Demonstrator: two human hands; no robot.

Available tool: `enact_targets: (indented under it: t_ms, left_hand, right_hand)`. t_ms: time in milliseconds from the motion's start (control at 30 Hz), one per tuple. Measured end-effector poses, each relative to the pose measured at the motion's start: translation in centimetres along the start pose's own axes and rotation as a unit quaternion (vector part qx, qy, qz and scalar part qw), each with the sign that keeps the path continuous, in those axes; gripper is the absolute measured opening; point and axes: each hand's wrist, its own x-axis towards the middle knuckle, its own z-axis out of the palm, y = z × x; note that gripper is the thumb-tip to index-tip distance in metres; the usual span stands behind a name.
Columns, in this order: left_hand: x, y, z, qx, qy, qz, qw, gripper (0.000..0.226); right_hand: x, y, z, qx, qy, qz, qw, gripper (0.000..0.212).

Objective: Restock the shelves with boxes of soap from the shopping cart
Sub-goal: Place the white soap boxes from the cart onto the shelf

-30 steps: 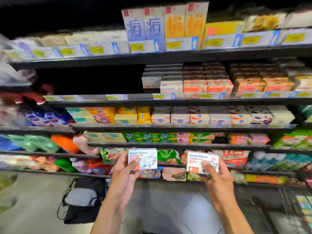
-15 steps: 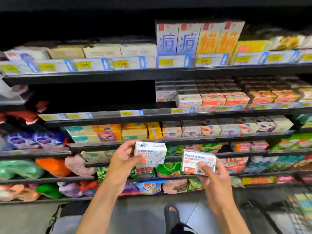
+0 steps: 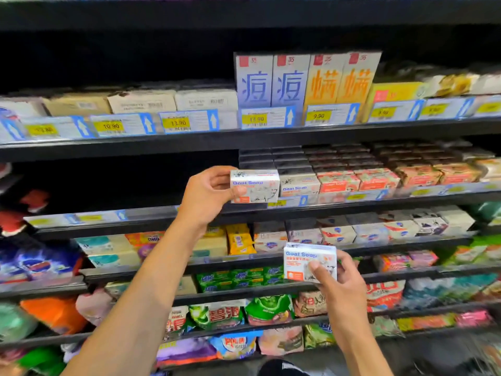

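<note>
1. Head view: my left hand (image 3: 204,198) grips the first soap box (image 3: 259,189) by its left end, with my thumb on the front and my fingers curled over the top.
2. That box is at the front edge of the shelf (image 3: 151,217), just beside the shelved soap boxes (image 3: 299,185) at its 3 o'clock. I cannot tell whether it rests on the shelf.
3. My right hand (image 3: 345,286), at 5 o'clock from the left hand, pinches the second soap box (image 3: 303,260) with my thumb across its front. It is held up in front of the lower shelves.
</note>
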Motion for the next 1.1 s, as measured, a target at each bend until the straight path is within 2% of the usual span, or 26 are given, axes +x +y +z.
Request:
enact_targets:
  t_ms: [267, 567, 900, 1100]
  left_hand:
    - [5.9, -2.6, 1.1, 0.179, -0.013, 0.000, 0.984, 0.036]
    - [7.8, -4.1, 1.8, 0.367, -0.020, 0.033, 0.929, 0.042]
    - [8.8, -3.6, 2.8, 0.462, -0.016, 0.073, 0.884, 0.034]
    - [8.9, -4.3, 2.6, 0.432, -0.015, 0.082, 0.898, 0.036]
  right_hand:
    - [1.5, 2.2, 0.5, -0.011, -0.008, -0.024, 1.000, 0.034]
    - [2.3, 3.4, 0.9, -0.030, -0.011, -0.047, 0.998, 0.033]
    - [2.9, 3.7, 0.2, -0.029, -0.003, -0.051, 0.998, 0.034]
    - [3.6, 3.6, 1.0, -0.002, -0.018, -0.043, 0.999, 0.039]
